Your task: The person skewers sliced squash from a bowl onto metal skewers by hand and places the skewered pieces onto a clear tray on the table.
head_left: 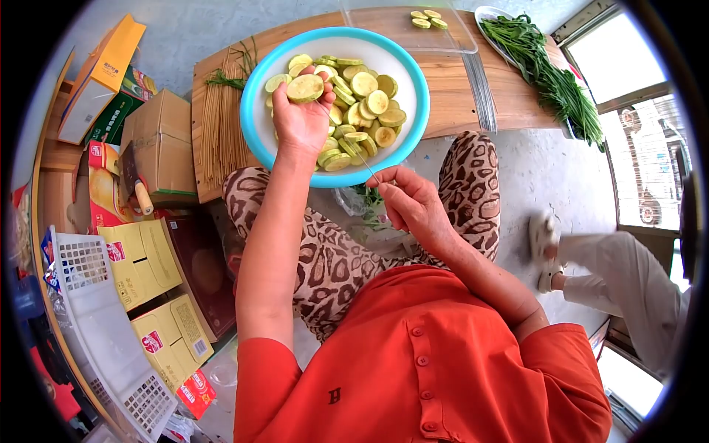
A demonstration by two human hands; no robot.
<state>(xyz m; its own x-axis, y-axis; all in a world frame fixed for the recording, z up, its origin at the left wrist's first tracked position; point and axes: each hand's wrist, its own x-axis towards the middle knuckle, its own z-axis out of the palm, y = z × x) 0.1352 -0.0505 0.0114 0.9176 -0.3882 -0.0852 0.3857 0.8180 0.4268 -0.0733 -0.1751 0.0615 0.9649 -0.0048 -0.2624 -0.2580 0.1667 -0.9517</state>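
My left hand is over the left part of a white basin with a turquoise rim, palm up, its fingers curled around a pale green zucchini slice. Many more zucchini slices are heaped inside the basin. By the basin's near rim, my right hand pinches one end of a thin skewer. The skewer slants up and left across the rim, and its far end overlaps slices in the basin.
Bamboo skewers lie left of the basin on the wooden table; metal skewers lie to the right. Leafy greens rest on a tray at far right. Several slices sit on a clear lid. Cardboard boxes stand left. A person's leg is at right.
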